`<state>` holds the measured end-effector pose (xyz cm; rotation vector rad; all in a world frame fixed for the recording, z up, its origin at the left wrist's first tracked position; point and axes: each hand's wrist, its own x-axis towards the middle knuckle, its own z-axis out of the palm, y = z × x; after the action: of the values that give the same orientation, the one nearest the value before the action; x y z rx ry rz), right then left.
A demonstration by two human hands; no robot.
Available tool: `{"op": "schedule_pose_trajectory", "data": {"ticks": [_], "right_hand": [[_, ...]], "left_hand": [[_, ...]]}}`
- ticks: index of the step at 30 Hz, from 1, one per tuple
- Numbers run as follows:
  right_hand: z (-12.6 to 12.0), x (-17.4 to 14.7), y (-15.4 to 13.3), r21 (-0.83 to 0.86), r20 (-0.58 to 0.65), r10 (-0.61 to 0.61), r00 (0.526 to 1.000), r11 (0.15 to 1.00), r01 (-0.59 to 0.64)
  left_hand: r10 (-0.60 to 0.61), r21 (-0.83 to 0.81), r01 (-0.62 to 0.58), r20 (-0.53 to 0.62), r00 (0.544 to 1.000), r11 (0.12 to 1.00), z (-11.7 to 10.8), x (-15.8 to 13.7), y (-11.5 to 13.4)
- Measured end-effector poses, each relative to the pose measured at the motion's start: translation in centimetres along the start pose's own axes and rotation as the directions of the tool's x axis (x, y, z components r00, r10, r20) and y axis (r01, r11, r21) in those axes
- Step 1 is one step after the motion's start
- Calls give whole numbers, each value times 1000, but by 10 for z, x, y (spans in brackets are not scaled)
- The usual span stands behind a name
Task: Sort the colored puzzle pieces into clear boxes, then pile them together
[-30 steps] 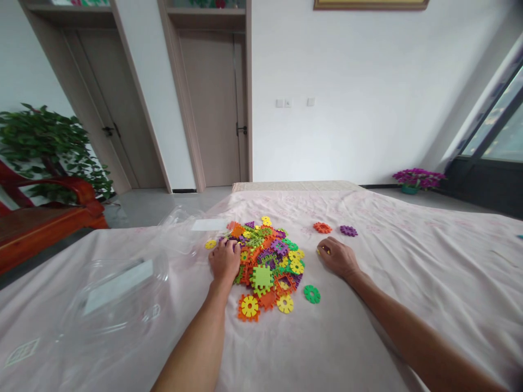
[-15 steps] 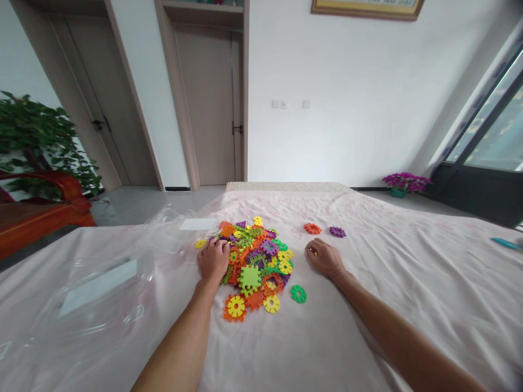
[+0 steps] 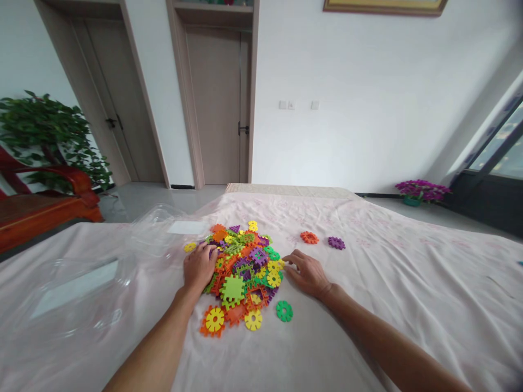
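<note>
A heap of colourful plastic interlocking pieces [image 3: 232, 288] lies on the cloth in front of me, made up of notched squares and slotted discs. On its left edge rests my left hand [image 3: 200, 265], with the fingers loosely bent over some pieces; the fingertips are partly hidden. My right hand [image 3: 307, 272] reaches to the heap's right side. Its fingers are stretched out, and the tips are at a yellow slotted disc [image 3: 281, 263]. A green slotted disc [image 3: 284, 311] lies apart, nearer to me. Beyond the right hand sit an orange piece [image 3: 309, 237] and a purple piece [image 3: 336, 243].
Two clear plastic packages with white labels, one nearer [image 3: 77, 294] and one farther [image 3: 163, 223], lie on the left. A wrinkled pale cloth [image 3: 392, 283] covers the table. A wooden armchair [image 3: 77, 188] stands beyond its left edge.
My right hand has moved left to the heap, and its fingers have straightened. The yellow bit seen inside its curled fingers no longer shows there. The left hand stays on the heap; the view has shifted slightly.
</note>
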<state>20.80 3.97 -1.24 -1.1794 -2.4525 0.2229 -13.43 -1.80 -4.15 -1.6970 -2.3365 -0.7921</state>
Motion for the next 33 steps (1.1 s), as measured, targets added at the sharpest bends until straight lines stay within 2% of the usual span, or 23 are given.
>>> {"op": "schedule_pose_trajectory", "data": {"ticks": [5, 15, 20, 23, 26, 30, 33], "right_hand": [[6, 11, -15, 118, 79, 9, 997, 993, -18], [20, 12, -11, 240, 42, 86, 995, 966, -94], [26, 12, -4, 418, 60, 161, 985, 892, -172], [24, 17, 10, 534, 12, 219, 976, 824, -191], [16, 22, 35, 571, -51, 325, 944, 785, -239], [5, 21, 73, 460, -144, 451, 881, 819, -345], [2, 16, 88, 342, -155, 503, 850, 835, -431]], "left_hand": [[19, 26, -20, 9, 1000, 999, 2, 2, -1], [48, 46, -49, 7, 999, 998, 4, 3, -2], [39, 63, -41, 34, 999, 997, 3, 2, -1], [39, 71, -42, 41, 998, 997, 4, 2, -2], [42, 76, -45, 44, 998, 996, 4, 3, -2], [55, 68, -58, 43, 998, 996, 4, 3, -3], [63, 63, -65, 44, 997, 996, 4, 3, -3]]}}
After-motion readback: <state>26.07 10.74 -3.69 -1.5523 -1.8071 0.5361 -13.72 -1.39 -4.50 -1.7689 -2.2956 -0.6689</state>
